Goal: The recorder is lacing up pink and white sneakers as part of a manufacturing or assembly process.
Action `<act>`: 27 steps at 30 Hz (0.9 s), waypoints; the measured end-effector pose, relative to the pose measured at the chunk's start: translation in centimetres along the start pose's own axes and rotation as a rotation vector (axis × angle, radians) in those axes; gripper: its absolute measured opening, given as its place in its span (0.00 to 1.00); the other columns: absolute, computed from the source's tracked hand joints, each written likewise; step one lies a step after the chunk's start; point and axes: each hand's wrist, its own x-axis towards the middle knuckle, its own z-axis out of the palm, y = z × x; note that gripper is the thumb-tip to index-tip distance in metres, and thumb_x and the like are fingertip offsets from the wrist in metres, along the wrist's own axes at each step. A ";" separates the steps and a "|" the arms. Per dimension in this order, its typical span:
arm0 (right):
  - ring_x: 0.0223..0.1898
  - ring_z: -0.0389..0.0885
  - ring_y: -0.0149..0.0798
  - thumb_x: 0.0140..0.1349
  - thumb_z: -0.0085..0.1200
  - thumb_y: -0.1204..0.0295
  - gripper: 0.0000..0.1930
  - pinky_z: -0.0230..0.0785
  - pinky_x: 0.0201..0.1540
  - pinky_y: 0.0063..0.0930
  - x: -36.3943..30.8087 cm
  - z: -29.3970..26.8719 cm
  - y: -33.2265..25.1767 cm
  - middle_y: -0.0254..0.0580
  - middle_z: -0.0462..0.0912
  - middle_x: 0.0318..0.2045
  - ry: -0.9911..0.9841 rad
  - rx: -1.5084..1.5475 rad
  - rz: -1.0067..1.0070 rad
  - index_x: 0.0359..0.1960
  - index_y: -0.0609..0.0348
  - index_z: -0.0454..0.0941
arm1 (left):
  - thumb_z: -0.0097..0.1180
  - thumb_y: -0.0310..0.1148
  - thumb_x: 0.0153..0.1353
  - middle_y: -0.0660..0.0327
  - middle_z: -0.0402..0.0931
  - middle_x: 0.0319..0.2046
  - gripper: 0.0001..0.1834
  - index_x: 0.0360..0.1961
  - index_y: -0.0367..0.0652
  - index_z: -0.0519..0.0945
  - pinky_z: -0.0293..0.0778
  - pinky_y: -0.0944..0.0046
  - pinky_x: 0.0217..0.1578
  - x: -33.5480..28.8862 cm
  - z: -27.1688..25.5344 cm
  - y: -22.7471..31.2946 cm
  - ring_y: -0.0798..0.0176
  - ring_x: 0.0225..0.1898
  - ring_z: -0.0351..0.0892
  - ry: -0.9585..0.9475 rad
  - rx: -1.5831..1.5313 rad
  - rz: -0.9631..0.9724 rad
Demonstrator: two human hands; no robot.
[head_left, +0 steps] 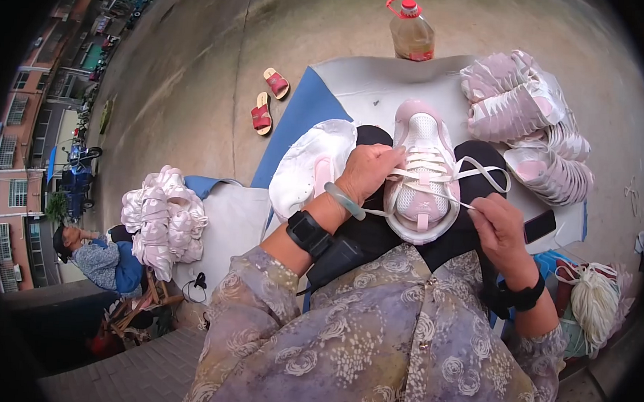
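A pink and white sneaker (414,198) rests upright on my lap, toe pointing away from me. White shoelace (477,165) crosses its front through the eyelets and loops out on the right. My left hand (373,169) is closed at the shoe's left side, fingertips pinching the lace near the eyelets. Beside the right edge of the shoe, my right hand (501,226) pinches a lace end between thumb and fingers. Left of my lap lies a white, crumpled-edged piece (306,156) with a pink patch, partly behind my left forearm.
Nested pink and white shoe uppers (520,102) lie at right on a pale sheet (372,83). A phone (540,226) and a bundle of white laces (595,306) are near my right arm. Beyond are a red-capped bottle (412,35), red slippers (262,115) and another shoe-upper pile (162,222); a person (107,262) sits left.
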 end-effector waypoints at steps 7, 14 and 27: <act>0.16 0.69 0.39 0.50 0.53 0.79 0.02 0.57 0.20 0.29 -5.0 -4.1 2.1 0.42 0.70 0.16 0.058 -0.011 0.097 0.25 0.63 0.73 | 0.47 0.42 0.63 0.69 0.74 0.21 0.18 0.26 0.40 0.80 0.65 0.74 0.27 0.2 0.0 -1.6 0.76 0.24 0.68 0.065 0.093 0.156; 0.19 0.69 0.35 0.50 0.60 0.65 0.16 0.60 0.22 0.28 -1.6 -0.4 0.6 0.42 0.70 0.19 -0.184 0.226 0.434 0.32 0.62 0.68 | 0.55 0.31 0.53 0.61 0.75 0.28 0.06 0.27 0.40 0.78 0.68 0.64 0.34 -1.5 2.0 0.3 0.64 0.32 0.72 0.171 0.538 0.682; 0.32 0.76 0.53 0.51 0.54 0.70 0.24 0.69 0.32 0.41 1.1 4.6 0.0 0.53 0.74 0.33 -0.052 -0.231 0.101 0.49 0.64 0.62 | 0.56 0.30 0.43 0.58 0.74 0.43 0.05 0.23 0.43 0.81 0.61 0.55 0.47 -1.4 5.3 -0.3 0.52 0.49 0.67 0.142 0.854 0.834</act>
